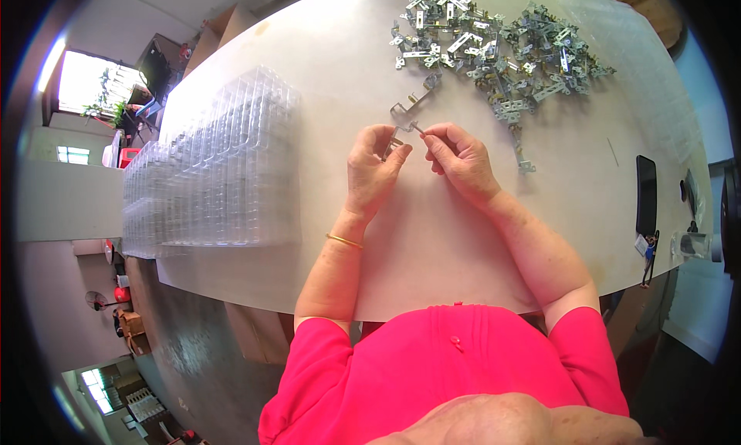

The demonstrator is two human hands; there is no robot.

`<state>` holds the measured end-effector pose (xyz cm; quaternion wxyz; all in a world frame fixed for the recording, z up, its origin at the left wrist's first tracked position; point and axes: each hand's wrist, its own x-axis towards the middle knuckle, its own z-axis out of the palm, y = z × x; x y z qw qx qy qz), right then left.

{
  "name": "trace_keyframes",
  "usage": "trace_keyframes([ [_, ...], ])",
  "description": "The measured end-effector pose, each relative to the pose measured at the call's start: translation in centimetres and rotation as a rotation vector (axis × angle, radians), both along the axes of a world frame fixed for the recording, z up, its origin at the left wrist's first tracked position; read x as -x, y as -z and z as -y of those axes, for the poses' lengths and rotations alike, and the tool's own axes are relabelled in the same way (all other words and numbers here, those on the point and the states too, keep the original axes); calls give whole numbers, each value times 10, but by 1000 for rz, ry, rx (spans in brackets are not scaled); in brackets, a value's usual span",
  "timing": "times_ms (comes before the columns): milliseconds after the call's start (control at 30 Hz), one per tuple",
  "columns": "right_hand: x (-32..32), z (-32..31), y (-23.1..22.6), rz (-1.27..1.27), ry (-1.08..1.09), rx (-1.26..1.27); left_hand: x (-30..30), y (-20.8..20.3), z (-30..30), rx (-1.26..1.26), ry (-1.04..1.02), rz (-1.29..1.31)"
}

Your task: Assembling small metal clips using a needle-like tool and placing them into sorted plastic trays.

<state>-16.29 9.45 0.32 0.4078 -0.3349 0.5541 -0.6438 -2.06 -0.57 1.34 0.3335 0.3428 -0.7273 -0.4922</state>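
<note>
Both my hands meet over the pale table, just in front of a loose metal bracket. My left hand is closed on a small bent metal bracket, gripped between thumb and fingers. With thumb and fingertips my right hand pinches a thin dark piece whose tip touches or nearly touches the bracket's upper end; its exact kind is too small to make out. Beyond the hands spreads a heap of similar silvery metal brackets, tangled together. One strip-like bracket trails from the heap toward my right forearm.
Tall stacks of clear plastic trays fill the table's left side. At the right lie a black phone, keys on a cord and a clear plastic cup. A thin wire rests left of the phone. Clear plastic sheeting covers the far right.
</note>
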Motion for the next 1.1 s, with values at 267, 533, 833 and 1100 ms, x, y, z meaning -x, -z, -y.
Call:
trace_keyframes([
  [267,-2,-2,-2,-105,17,-12,-1,6,3,260,-18,10],
  [533,-6,1,3,-125,64,52,-1,17,8,600,7,5],
  [833,-7,0,4,-158,54,16,0,12,1,807,8,59],
  [1100,0,1,17,-479,180,208,-1,14,-4,833,78,33],
])
